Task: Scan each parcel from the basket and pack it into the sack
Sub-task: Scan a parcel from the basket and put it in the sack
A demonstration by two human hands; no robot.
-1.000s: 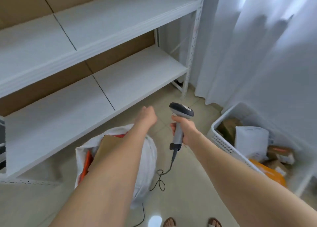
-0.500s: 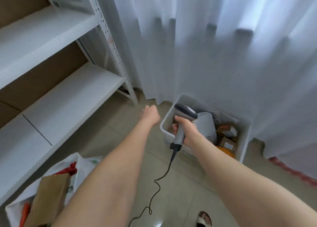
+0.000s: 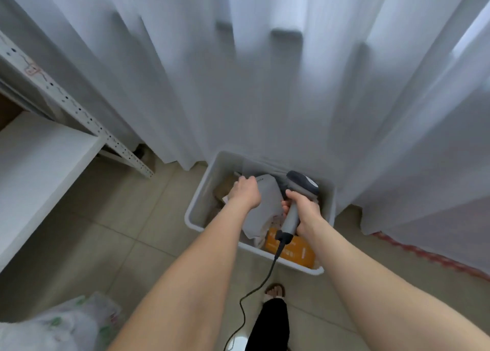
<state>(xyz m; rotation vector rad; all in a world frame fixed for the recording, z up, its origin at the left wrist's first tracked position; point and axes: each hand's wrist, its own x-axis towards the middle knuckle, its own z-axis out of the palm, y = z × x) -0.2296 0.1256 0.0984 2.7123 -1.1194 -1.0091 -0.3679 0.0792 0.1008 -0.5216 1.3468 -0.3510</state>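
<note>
A white plastic basket (image 3: 197, 204) stands on the floor against the curtain. Inside it lie a grey soft parcel (image 3: 265, 207), an orange parcel (image 3: 297, 250) and brown boxes (image 3: 225, 189). My left hand (image 3: 245, 193) reaches into the basket and grips the top corner of the grey parcel. My right hand (image 3: 302, 212) holds the grey barcode scanner (image 3: 301, 189) by its handle, head over the basket's back right; its cable (image 3: 254, 292) hangs to the floor. The white sack (image 3: 61, 324) shows at the bottom left corner.
A white metal shelving unit (image 3: 39, 159) fills the left side, its perforated post (image 3: 79, 112) slanting down to the floor. White curtains (image 3: 291, 72) hang behind the basket. My foot (image 3: 274, 291) stands on the tiled floor just before the basket.
The view swung right from the sack and shelves to the basket. My left hand went from hovering in the air to gripping the grey parcel in the basket. The scanner moved over the basket.
</note>
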